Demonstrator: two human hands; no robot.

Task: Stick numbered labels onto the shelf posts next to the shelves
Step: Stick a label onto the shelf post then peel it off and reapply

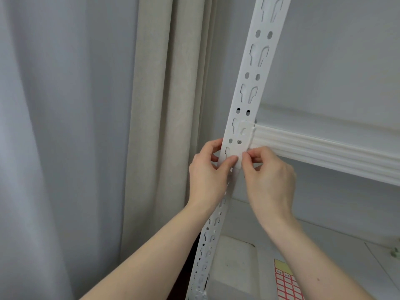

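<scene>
A white perforated shelf post (pixel 253 83) runs from the top right down to the bottom centre. A white ribbed shelf beam (pixel 324 150) joins it at mid-height. My left hand (pixel 207 176) wraps the post's left edge, its thumb lying across the front. My right hand (pixel 268 176) pinches at the post's right edge just below the beam joint. Between both thumbs sits something small and pale (pixel 238 162), flat against the post; whether it is a label I cannot tell. A sheet of red-bordered labels (pixel 285 284) lies on the lower shelf.
Beige curtain (pixel 155 126) and grey curtain (pixel 54 126) hang left of the post. A lower white shelf surface (pixel 324 245) lies under my right arm, with a white box-like object (pixel 233 263) beside the post. A grey wall stands behind the shelving.
</scene>
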